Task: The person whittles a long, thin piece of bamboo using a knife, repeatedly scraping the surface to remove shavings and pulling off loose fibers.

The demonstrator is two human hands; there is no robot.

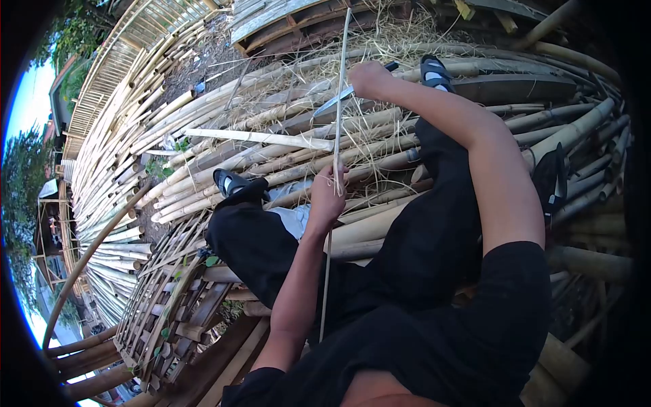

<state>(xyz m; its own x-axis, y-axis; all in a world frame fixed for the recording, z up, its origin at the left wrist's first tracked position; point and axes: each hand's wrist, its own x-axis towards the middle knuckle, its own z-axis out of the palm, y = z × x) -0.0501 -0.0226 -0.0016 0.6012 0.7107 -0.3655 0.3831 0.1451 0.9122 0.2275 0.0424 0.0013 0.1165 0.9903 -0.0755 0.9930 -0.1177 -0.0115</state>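
Note:
A long thin bamboo strip [344,51] runs nearly upright through the view, from the far ground back past my body. My left hand [327,195] is closed around it at the middle, where thin curled fibres hang from the strip. My right hand [371,80] grips a knife by its dark handle, farther out along the strip. The knife's blade [330,106] points to the left and crosses the strip in this view. A wider, flat bamboo slat [261,138] lies on the poles to the left, its end close to the strip.
Bamboo poles [285,163] cover the ground around my sandalled feet, with pale shavings [400,47] scattered over them. A woven bamboo panel [173,312] stands at the lower left beside a curved pole [88,254]. Wooden boards [278,24] lie at the top.

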